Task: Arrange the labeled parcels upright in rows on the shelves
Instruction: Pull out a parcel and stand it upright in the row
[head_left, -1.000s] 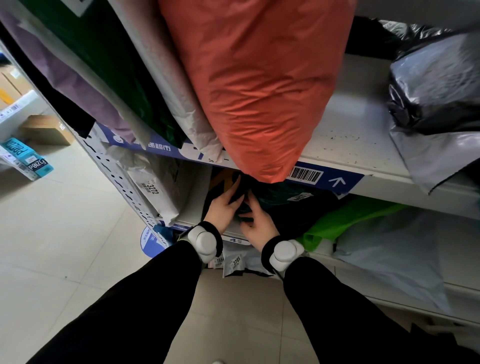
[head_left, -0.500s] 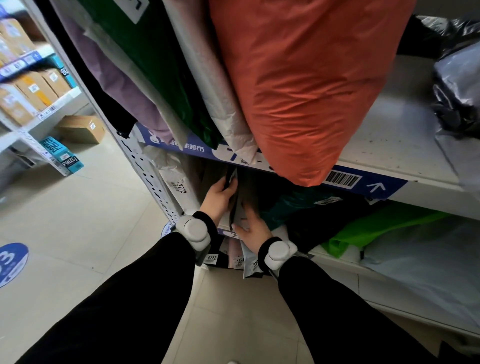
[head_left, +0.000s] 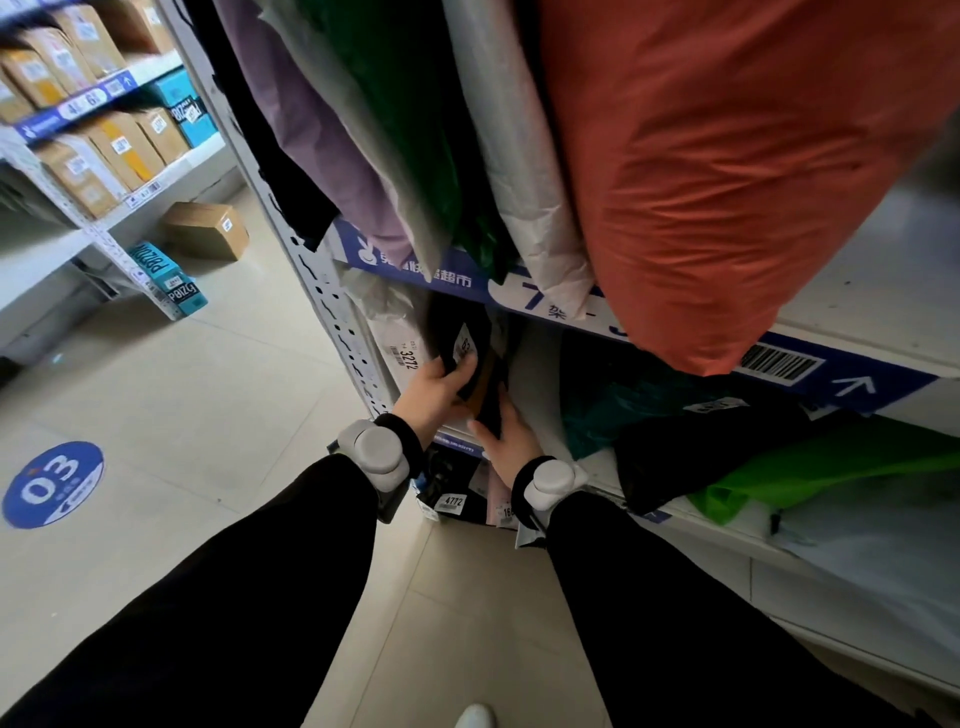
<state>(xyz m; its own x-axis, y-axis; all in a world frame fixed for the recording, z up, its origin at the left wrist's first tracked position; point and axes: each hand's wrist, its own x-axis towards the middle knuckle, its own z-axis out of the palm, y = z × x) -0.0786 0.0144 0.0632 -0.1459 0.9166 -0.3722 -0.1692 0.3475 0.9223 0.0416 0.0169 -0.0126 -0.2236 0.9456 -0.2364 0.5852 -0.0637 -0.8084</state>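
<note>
My left hand (head_left: 436, 387) grips a thin black parcel (head_left: 457, 332) with a white label, standing at the left end of the middle shelf (head_left: 893, 410). My right hand (head_left: 511, 439) rests against the lower edge of the dark parcels beside it; its fingertips are hidden. A white parcel marked 3272 (head_left: 397, 345) stands upright against the shelf post. Teal (head_left: 613, 395), black (head_left: 691, 452) and green (head_left: 841, 467) parcels lie slumped further right on that shelf. Overhead, an orange parcel (head_left: 727, 156) and white, dark green and purple ones lean over the upper shelf edge.
A perforated white shelf post (head_left: 332, 312) stands left of my hands. Small labelled parcels, one marked 4772 (head_left: 452, 501), stand on the bottom shelf. Another rack with cardboard boxes (head_left: 104, 145) is at the far left, a brown box (head_left: 205, 228) and a blue 03 floor sticker (head_left: 52, 483) nearby.
My left hand has moved up and taken hold of the thin black parcel. My right hand shifted left to its base. The view has swung left and closer.
</note>
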